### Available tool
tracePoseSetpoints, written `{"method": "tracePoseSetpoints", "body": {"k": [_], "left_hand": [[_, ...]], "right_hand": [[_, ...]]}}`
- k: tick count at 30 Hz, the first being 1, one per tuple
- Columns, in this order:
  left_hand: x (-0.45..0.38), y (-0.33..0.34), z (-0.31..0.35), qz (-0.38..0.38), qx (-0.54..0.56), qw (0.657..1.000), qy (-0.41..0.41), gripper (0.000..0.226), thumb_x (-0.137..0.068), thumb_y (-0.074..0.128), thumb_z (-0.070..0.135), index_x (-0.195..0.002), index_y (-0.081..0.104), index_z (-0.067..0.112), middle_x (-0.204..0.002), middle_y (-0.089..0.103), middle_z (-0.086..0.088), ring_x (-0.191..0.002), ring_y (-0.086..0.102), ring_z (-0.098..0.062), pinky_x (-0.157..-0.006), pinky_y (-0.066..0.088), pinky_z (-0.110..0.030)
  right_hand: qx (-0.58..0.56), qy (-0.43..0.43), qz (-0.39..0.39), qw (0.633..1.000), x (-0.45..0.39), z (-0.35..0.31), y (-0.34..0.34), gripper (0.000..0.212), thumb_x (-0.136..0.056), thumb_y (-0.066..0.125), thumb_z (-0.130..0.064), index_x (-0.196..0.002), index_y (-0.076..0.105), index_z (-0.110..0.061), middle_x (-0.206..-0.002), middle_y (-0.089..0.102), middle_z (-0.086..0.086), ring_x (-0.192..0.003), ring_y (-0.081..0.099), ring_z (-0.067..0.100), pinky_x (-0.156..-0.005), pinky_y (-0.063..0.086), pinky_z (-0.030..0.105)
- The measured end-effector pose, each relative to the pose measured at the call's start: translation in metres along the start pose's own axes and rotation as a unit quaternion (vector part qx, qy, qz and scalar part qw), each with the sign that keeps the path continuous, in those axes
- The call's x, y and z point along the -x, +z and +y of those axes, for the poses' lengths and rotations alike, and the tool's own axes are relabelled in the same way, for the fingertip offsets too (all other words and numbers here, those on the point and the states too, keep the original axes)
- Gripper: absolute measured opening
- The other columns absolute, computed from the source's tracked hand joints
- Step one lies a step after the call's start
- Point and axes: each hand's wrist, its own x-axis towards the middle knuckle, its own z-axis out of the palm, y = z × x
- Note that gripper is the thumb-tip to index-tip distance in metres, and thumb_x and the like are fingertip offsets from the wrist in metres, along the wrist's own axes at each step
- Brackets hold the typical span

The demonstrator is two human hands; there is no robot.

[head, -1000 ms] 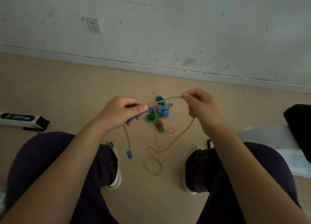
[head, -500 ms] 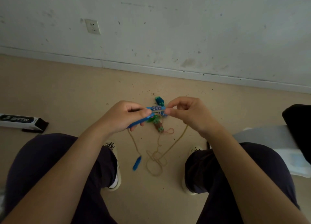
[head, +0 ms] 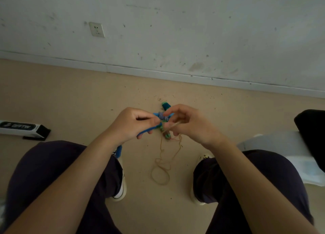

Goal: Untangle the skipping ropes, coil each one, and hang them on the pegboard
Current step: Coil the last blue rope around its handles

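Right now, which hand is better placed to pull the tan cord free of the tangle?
Right. The right hand already pinches the tan cord beside the tangle, while the left hand grips the blue handle, probably steadying it.

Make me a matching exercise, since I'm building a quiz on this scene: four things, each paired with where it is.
Things:
1. blue handle
2. tan rope loop
3. wall socket
4. black-and-white box

Places:
A. on the floor far left
B. on the wall above the skirting
C. gripped in the left hand
D. on the floor between the shoes

Pairs: 1-C, 2-D, 3-B, 4-A
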Motion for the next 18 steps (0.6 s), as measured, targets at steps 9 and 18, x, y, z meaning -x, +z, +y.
{"method": "tracePoseSetpoints", "body": {"k": [9, 18], "left_hand": [[-0.001, -0.002, 0.003, 0.036, 0.033, 0.999, 0.001, 0.011, -0.092, 0.069, 0.028, -0.090, 0.079, 0.022, -0.071, 0.073, -0.007, -0.049, 0.052, -0.013, -0.050, 0.046, -0.021], [0.000, -0.012, 0.004, 0.032, 0.015, 0.999, -0.025, 0.014, -0.092, 0.068, 0.031, -0.091, 0.078, 0.021, -0.075, 0.073, -0.006, -0.050, 0.053, -0.012, -0.052, 0.049, -0.024]], "right_hand": [[0.055, -0.003, -0.008, 0.998, -0.002, 0.005, -0.006, 0.025, -0.081, 0.079, -0.016, -0.102, 0.067, -0.020, -0.085, 0.070, 0.016, -0.063, 0.060, 0.019, -0.067, 0.053, 0.044], [0.033, -0.030, 0.164, 0.985, -0.005, 0.001, -0.023, 0.006, -0.093, 0.065, -0.013, -0.087, 0.066, -0.014, -0.059, 0.055, -0.013, -0.052, 0.047, -0.002, -0.054, 0.039, 0.016]]}}
